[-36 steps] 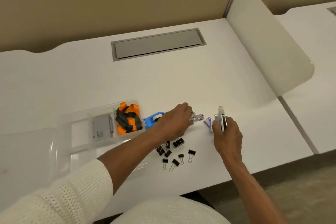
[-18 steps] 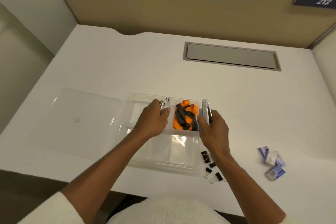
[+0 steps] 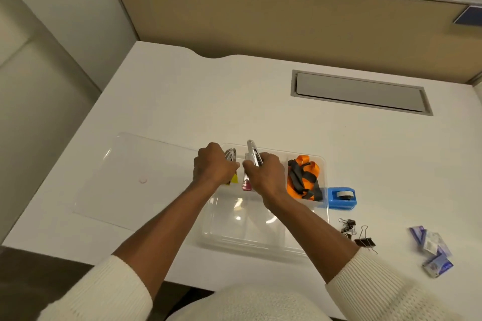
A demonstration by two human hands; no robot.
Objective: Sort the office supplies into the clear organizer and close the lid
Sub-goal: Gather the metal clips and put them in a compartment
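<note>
The clear organizer (image 3: pixel 260 237) lies open near the desk's front edge, its clear lid (image 3: pixel 125 177) folded out flat to the left. My left hand (image 3: pixel 212 167) grips a small silver staple remover (image 3: pixel 231 155) over the organizer's back left compartment. Beside it my right hand (image 3: pixel 266 174) holds a silver stapler (image 3: pixel 253 152) upright over the back middle compartment. Yellow and pink pieces (image 3: pixel 241 181) show under my hands. An orange and black lanyard (image 3: pixel 302 177) fills the back right compartment.
A blue tape dispenser (image 3: pixel 341 198) stands against the organizer's right side. Black binder clips (image 3: pixel 357 233) lie right of my right forearm. Small blue and white packets (image 3: pixel 431 250) lie further right. A grey cable hatch (image 3: pixel 360 92) is set in the desk at the back.
Both hands carried the staple remover and the stapler from the desk at the right over to the organizer, then shifted left from beside the lanyard compartment. The view swung left.
</note>
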